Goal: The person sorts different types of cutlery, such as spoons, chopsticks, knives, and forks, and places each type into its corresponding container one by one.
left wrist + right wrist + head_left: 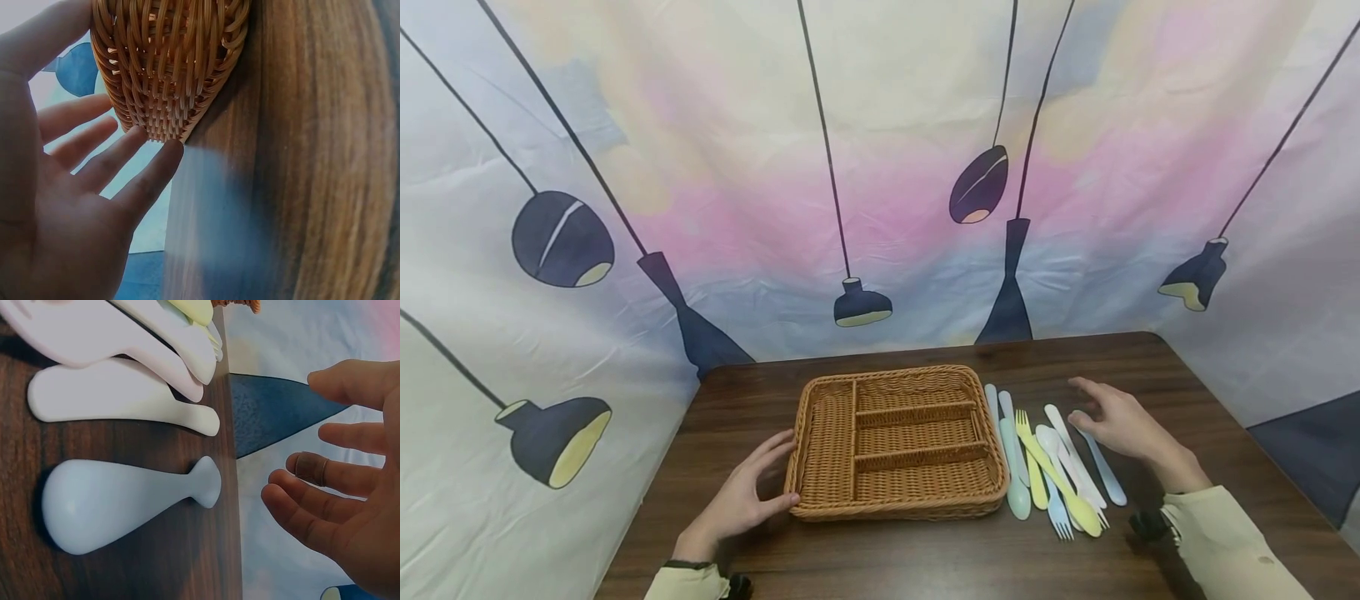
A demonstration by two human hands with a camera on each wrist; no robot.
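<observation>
A brown wicker basket (895,508) with one long compartment on its left and three shorter ones on its right stands on the table. My left hand (747,492) is at its left side, thumb by the near corner; in the left wrist view the fingers (147,187) are extended against the woven wall (175,69). Right of the basket lie a green spoon (1018,498), a yellow spoon (1086,515), a blue fork (1058,517) and several other pieces of cutlery. Over the rightmost, a pale blue utensil (1108,479), my right hand (1123,421) hovers holding nothing.
The dark wooden table (925,558) ends at a hanging cloth (910,183) printed with lamps. In the right wrist view, a white utensil (100,394) lies beside the pale blue one, with more cutlery overlapping past it.
</observation>
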